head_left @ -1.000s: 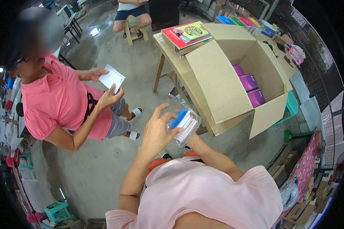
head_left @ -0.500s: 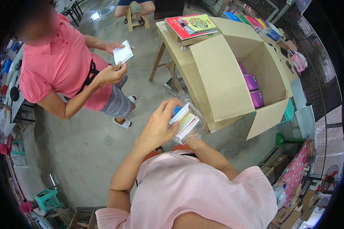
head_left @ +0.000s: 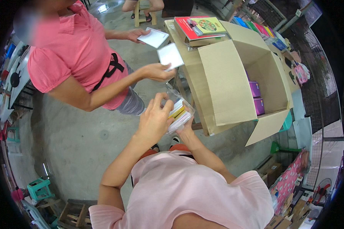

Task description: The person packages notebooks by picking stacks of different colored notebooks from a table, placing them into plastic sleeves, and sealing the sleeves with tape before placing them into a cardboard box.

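Open cardboard box point(head_left: 233, 76) beside held packet point(head_left: 179, 114), co-worker's notepads point(head_left: 170, 56) above

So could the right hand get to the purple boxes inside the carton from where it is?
Probably yes: the carton lies open toward the right hand, nothing blocks the purple boxes, but both hands hold a clear packet.

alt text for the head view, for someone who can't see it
A person's left hand and right hand hold a clear plastic packet of small pads beside an open cardboard box holding purple packs. Opposite, a co-worker in a pink shirt holds two white notepads.
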`<act>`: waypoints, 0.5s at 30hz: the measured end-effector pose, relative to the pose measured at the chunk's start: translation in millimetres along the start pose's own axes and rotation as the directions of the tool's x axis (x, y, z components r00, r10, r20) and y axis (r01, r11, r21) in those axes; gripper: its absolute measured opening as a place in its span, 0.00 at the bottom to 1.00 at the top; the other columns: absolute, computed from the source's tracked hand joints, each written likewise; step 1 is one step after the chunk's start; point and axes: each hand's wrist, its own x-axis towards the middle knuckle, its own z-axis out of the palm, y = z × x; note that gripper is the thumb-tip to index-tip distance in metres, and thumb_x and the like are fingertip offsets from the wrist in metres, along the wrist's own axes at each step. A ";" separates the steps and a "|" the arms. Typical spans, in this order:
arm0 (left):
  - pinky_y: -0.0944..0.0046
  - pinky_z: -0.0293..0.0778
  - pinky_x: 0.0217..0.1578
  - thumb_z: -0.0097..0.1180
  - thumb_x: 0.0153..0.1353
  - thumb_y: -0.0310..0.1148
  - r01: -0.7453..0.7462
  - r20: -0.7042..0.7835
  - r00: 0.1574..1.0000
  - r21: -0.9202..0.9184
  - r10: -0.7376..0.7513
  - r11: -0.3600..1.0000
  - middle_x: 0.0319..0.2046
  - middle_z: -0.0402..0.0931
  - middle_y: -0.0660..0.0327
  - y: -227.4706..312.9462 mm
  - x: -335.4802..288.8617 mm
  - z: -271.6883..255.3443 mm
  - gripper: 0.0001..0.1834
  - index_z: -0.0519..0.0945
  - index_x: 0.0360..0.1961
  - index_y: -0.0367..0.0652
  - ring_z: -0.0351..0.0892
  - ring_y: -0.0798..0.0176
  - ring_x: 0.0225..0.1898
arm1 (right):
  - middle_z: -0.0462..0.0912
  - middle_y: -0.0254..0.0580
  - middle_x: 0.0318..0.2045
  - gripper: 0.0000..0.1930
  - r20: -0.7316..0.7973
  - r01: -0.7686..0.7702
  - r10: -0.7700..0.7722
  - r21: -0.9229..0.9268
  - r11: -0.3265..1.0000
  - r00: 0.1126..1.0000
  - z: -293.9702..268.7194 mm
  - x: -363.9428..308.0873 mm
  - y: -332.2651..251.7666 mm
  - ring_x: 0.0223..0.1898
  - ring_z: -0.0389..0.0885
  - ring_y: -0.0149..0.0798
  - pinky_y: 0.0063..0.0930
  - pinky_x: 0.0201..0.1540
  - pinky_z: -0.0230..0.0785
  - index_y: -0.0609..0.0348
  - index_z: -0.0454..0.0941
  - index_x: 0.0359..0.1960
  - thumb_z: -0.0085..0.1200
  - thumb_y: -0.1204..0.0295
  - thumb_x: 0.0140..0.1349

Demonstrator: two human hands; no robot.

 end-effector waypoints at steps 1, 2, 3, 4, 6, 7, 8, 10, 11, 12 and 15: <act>0.51 0.77 0.39 0.65 0.48 0.25 0.002 -0.012 1.000 0.017 -0.001 1.000 0.55 0.67 0.55 -1.4 -1.5 2.8 0.13 0.76 0.35 0.40 0.80 0.50 0.45 | 0.81 0.43 0.46 0.23 0.016 -0.005 0.005 0.019 1.000 1.000 -0.4 0.8 1.2 0.49 0.78 0.46 0.42 0.56 0.69 0.55 0.77 0.48 0.44 0.56 0.55; 0.51 0.77 0.38 0.65 0.48 0.25 0.004 -0.023 1.000 0.035 -0.003 0.999 0.54 0.69 0.55 -2.9 -3.1 5.3 0.12 0.77 0.33 0.39 0.81 0.52 0.43 | 0.81 0.42 0.46 0.24 0.032 -0.011 0.010 0.039 0.999 0.999 -1.4 2.1 2.6 0.50 0.78 0.46 0.42 0.57 0.68 0.55 0.77 0.49 0.44 0.56 0.56; 0.52 0.77 0.36 0.65 0.48 0.25 -0.004 -0.028 1.000 0.031 0.004 1.000 0.52 0.70 0.55 -3.8 -2.4 7.8 0.10 0.78 0.32 0.39 0.82 0.52 0.40 | 0.80 0.42 0.47 0.24 0.047 -0.010 0.007 0.058 0.998 0.999 -2.5 4.3 1.1 0.50 0.78 0.46 0.42 0.58 0.68 0.54 0.77 0.50 0.44 0.56 0.56; 0.53 0.77 0.35 0.65 0.48 0.24 -0.011 -0.033 0.999 0.027 0.012 1.000 0.50 0.71 0.55 -4.8 -1.9 9.9 0.09 0.79 0.32 0.38 0.82 0.53 0.38 | 0.80 0.42 0.48 0.24 0.038 -0.008 0.006 0.051 0.999 0.999 -3.9 5.8 -0.4 0.51 0.77 0.45 0.43 0.58 0.67 0.54 0.76 0.51 0.43 0.56 0.57; 0.55 0.78 0.34 0.64 0.49 0.23 -0.043 -0.090 0.995 -0.006 0.042 0.999 0.47 0.72 0.55 -6.6 -1.6 12.8 0.07 0.81 0.31 0.37 0.83 0.54 0.35 | 0.79 0.42 0.50 0.25 0.019 -0.007 0.006 0.038 0.999 1.000 -4.0 6.2 -2.5 0.53 0.76 0.45 0.44 0.60 0.65 0.52 0.75 0.53 0.42 0.55 0.58; 0.57 0.78 0.34 0.63 0.49 0.23 -0.069 -0.143 0.988 -0.034 0.064 0.997 0.45 0.73 0.55 -7.4 -1.7 13.7 0.07 0.81 0.31 0.36 0.83 0.54 0.34 | 0.78 0.42 0.51 0.25 -0.002 -0.013 0.013 0.042 0.999 1.000 -2.7 5.3 -3.0 0.54 0.76 0.46 0.45 0.60 0.65 0.52 0.74 0.54 0.42 0.54 0.59; 0.59 0.78 0.34 0.63 0.49 0.22 -0.097 -0.197 0.977 -0.060 0.084 0.993 0.43 0.74 0.55 -7.9 -1.8 13.4 0.07 0.82 0.32 0.35 0.83 0.54 0.34 | 0.77 0.43 0.53 0.26 -0.023 -0.019 0.020 0.047 0.999 1.000 -1.4 4.1 -3.5 0.55 0.75 0.46 0.47 0.61 0.64 0.51 0.73 0.56 0.41 0.54 0.59; 0.61 0.79 0.31 0.60 0.53 0.23 -0.134 -0.289 0.947 0.028 0.137 0.991 0.43 0.76 0.56 -5.7 -0.4 2.4 0.05 0.81 0.32 0.35 0.83 0.56 0.34 | 0.76 0.44 0.55 0.27 -0.071 -0.016 0.020 0.053 0.998 0.997 3.3 1.4 -6.2 0.57 0.73 0.48 0.50 0.61 0.63 0.50 0.71 0.58 0.41 0.52 0.60; 0.63 0.79 0.29 0.59 0.55 0.23 -0.150 -0.332 0.928 0.074 0.166 0.986 0.42 0.76 0.56 -6.1 0.1 -3.4 0.05 0.81 0.33 0.35 0.82 0.57 0.34 | 0.74 0.44 0.57 0.28 -0.095 -0.009 0.014 0.054 0.998 0.995 5.8 0.4 -7.7 0.58 0.73 0.48 0.51 0.62 0.63 0.50 0.71 0.59 0.40 0.51 0.61; 0.65 0.79 0.29 0.58 0.56 0.23 -0.063 -0.393 0.919 -0.106 0.017 0.992 0.40 0.77 0.57 -7.7 -2.5 -6.9 0.04 0.81 0.34 0.35 0.82 0.60 0.34 | 0.73 0.44 0.58 0.29 -0.118 -0.002 0.008 0.054 0.999 0.993 7.4 -0.3 -9.5 0.59 0.72 0.49 0.52 0.62 0.63 0.50 0.70 0.60 0.40 0.50 0.61; 0.68 0.79 0.31 0.56 0.61 0.23 0.072 -0.366 0.857 -0.612 -0.362 0.788 0.37 0.79 0.59 -22.2 -6.4 -11.2 0.05 0.78 0.38 0.38 0.81 0.66 0.35 | 0.71 0.44 0.60 0.31 -0.155 0.003 0.019 0.139 0.990 0.988 -35.9 3.1 -22.6 0.61 0.70 0.51 0.54 0.62 0.62 0.49 0.68 0.62 0.40 0.48 0.62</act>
